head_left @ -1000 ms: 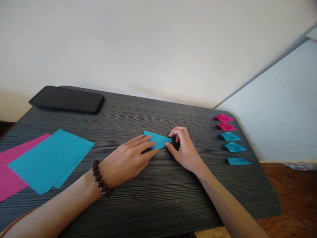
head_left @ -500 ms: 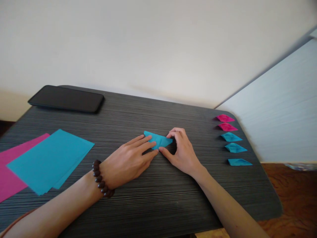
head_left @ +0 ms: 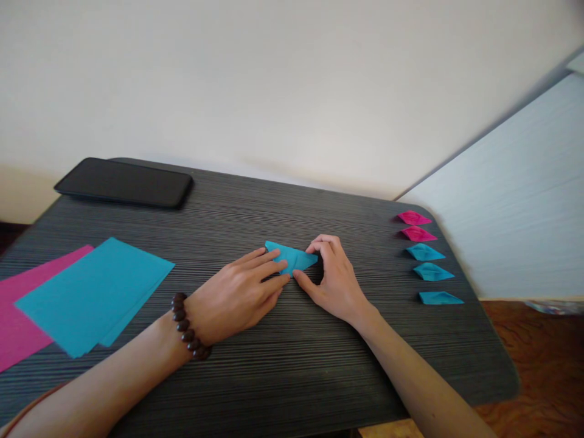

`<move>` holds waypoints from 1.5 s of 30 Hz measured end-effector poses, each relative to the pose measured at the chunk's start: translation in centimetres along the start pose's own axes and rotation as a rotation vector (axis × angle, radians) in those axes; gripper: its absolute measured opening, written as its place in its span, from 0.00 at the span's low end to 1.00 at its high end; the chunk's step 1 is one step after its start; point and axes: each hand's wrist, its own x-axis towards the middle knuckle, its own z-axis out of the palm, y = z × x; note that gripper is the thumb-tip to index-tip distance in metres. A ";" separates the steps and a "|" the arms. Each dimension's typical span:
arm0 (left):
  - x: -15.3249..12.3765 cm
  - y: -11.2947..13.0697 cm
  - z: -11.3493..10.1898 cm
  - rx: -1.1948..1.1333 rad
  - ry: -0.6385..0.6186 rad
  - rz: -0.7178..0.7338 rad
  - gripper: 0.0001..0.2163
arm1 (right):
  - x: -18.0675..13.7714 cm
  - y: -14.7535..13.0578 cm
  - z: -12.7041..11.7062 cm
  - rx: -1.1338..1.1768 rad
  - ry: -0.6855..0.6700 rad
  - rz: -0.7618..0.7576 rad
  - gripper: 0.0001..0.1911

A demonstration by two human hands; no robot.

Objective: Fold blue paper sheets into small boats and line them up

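A small folded blue paper piece (head_left: 292, 258) lies in the middle of the dark striped table (head_left: 283, 365). My left hand (head_left: 232, 298), with a dark bead bracelet on the wrist, rests flat on the table and its outstretched fingers press down on the paper's left part. My right hand (head_left: 335, 280) pinches the paper's right tip between thumb and curled fingers. Part of the paper is hidden under my fingers.
Blue sheets (head_left: 91, 295) lie on pink sheets (head_left: 18, 310) at the left. A black phone (head_left: 124, 182) rests at the back left. Two pink (head_left: 414, 218) and three blue (head_left: 424, 252) folded pieces line the right edge. A white panel (head_left: 515, 201) stands beyond.
My right thumb has slid left along the paper's lower edge toward my left fingers. My left hand has stayed pressed on the paper.
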 end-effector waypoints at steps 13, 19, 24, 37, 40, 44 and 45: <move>0.1 -0.3 0.3 -0.041 0.014 -0.028 0.11 | -0.2 -0.1 0.0 -0.019 -0.010 -0.022 0.18; 0.2 -1.8 1.3 -0.251 0.146 -0.256 0.10 | -0.2 0.0 -0.2 0.004 -0.034 -0.046 0.21; 0.4 -1.7 1.5 -0.051 0.105 -0.401 0.17 | -0.2 0.3 -0.1 0.026 -0.049 -0.072 0.19; 0.4 -1.3 1.4 -0.048 0.081 -0.323 0.15 | 0.6 0.0 -0.5 0.115 -0.088 0.029 0.11; 0.4 -1.3 1.5 -0.081 0.084 -0.322 0.13 | 0.6 0.4 -0.7 0.134 -0.091 0.000 0.11; 0.5 -1.5 1.6 -0.146 0.105 -0.334 0.11 | 0.8 0.6 -0.7 0.136 -0.073 -0.063 0.09; 0.6 -1.6 1.6 -0.168 0.109 -0.340 0.11 | 0.9 0.7 -0.7 0.136 -0.075 -0.080 0.09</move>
